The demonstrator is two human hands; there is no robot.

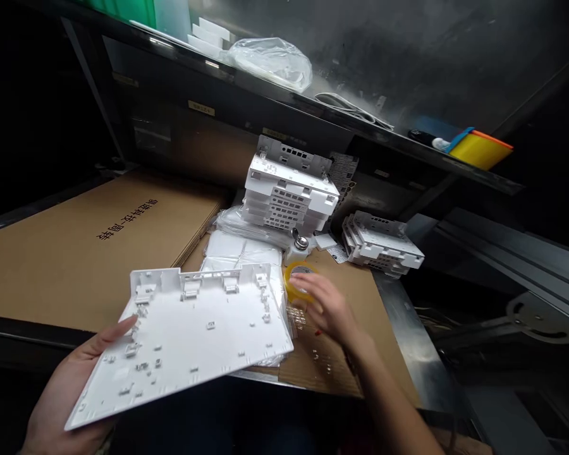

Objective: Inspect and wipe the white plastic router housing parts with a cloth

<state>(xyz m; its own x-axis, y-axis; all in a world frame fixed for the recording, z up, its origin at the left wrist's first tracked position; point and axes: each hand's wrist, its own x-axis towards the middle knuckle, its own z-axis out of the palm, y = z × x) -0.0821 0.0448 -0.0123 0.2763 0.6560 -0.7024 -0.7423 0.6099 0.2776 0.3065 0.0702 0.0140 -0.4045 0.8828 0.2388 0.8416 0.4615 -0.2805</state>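
We hold the flat white moulded-plastic panel [208, 338] in our left hand [64, 388], at the near left of the scene; the thumb lies over its left edge, with the hand clamped on that edge; the panel is tilted, its clips and raised tabs facing up. We extend our right hand [329, 308] to the yellow ring-shaped roll [289, 287], right of the panel; its fingers overlap the roll's right side; we cannot tell whether they are closed on it. Beyond the panel we see white flat sheets in clear plastic film [237, 249]; the small white bottle with a metal cap [295, 251] stands just beyond the roll; farther back rises the tall stack of white plastic housings [289, 199]; to its right sits a shorter stack of white plastic housings [384, 243]; brown printed cardboard sheets [80, 246] lie at the left.
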